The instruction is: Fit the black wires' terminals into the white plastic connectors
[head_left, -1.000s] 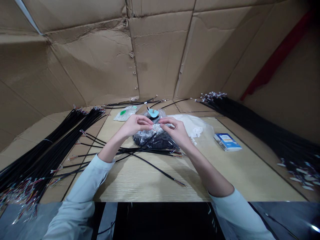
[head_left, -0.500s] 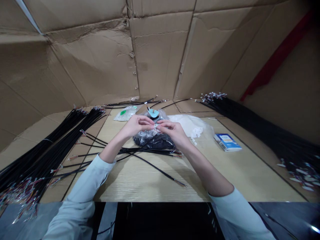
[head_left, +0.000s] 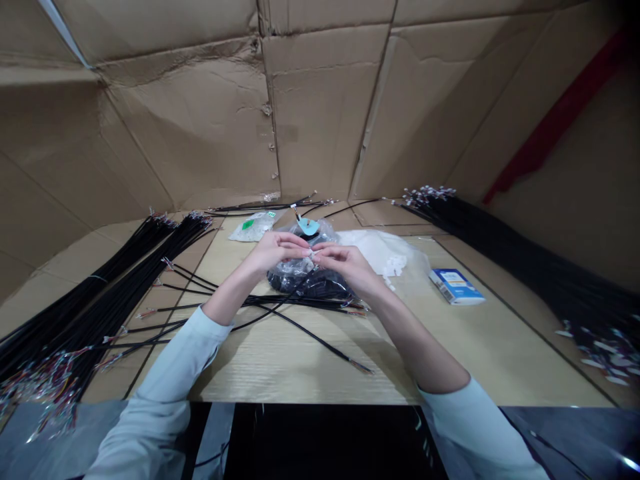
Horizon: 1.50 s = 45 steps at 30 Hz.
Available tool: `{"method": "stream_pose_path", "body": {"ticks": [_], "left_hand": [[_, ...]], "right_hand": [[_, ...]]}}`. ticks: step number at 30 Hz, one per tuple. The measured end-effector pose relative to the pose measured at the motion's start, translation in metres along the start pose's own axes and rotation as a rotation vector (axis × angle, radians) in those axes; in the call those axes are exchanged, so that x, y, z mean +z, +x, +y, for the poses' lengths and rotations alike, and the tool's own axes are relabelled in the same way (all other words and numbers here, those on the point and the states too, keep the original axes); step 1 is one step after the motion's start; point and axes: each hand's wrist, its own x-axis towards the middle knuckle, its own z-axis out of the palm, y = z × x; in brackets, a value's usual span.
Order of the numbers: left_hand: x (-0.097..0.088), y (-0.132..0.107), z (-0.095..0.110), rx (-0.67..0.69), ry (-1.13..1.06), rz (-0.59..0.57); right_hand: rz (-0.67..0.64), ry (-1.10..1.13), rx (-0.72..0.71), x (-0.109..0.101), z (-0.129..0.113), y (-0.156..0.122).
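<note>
My left hand (head_left: 277, 252) and my right hand (head_left: 345, 261) meet above the middle of the table, fingertips pinching a small white wire connector (head_left: 313, 255). Directly beneath them lies a clear plastic bag of coiled black cables (head_left: 305, 283), with a pale blue tag (head_left: 308, 227) at its far end. Several loose black cables (head_left: 300, 305) with bare coloured wire ends cross the table just nearer me. A thin black cable seems to rise from them toward my fingers, though its end is hidden.
Bundles of black cables (head_left: 100, 310) lie at the left, and another bundle (head_left: 530, 257) at the right. A white plastic bag of connectors (head_left: 385, 253), a blue-and-white box (head_left: 456, 287) and a small green-labelled bag (head_left: 253, 225) sit on the wood-grain table (head_left: 300, 363). Cardboard sheets (head_left: 320, 113) line the walls.
My hands have drawn slightly closer together, with fingertips still around the small connector. The view has shifted slightly.
</note>
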Motion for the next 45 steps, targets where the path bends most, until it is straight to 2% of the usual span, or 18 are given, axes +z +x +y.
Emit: {"method": "stream_pose_path", "body": {"ticks": [10, 14, 17, 21, 25, 28, 33, 41, 45], "left_hand": [[0.003, 0.001, 0.000, -0.083, -0.194, 0.038], [0.004, 0.000, 0.000, -0.078, -0.246, 0.026], [0.005, 0.000, 0.000, -0.087, -0.273, 0.003], [0.006, 0.001, -0.001, -0.110, -0.307, -0.022], [0.006, 0.002, -0.003, -0.111, -0.346, -0.032], [0.007, 0.002, -0.003, -0.106, -0.351, -0.038], [0.008, 0.000, -0.002, -0.091, -0.336, -0.042], [0.009, 0.000, -0.004, -0.107, -0.398, -0.087], [0.010, 0.001, -0.007, -0.093, -0.400, -0.120]], "right_hand": [[0.385, -0.443, -0.404, 0.020, 0.006, -0.013], [0.395, -0.591, -0.518, 0.022, 0.009, -0.015], [0.353, -0.600, -0.525, 0.018, 0.006, -0.014], [0.233, -0.489, -0.425, 0.008, -0.001, -0.011], [0.080, -0.277, -0.254, 0.001, -0.002, -0.006], [0.017, -0.080, -0.132, 0.001, 0.000, -0.003], [-0.023, 0.313, 0.172, 0.005, 0.001, -0.003], [-0.056, 0.547, 0.377, 0.007, -0.002, -0.006], [-0.085, 0.552, 0.406, 0.005, -0.002, -0.006]]}}
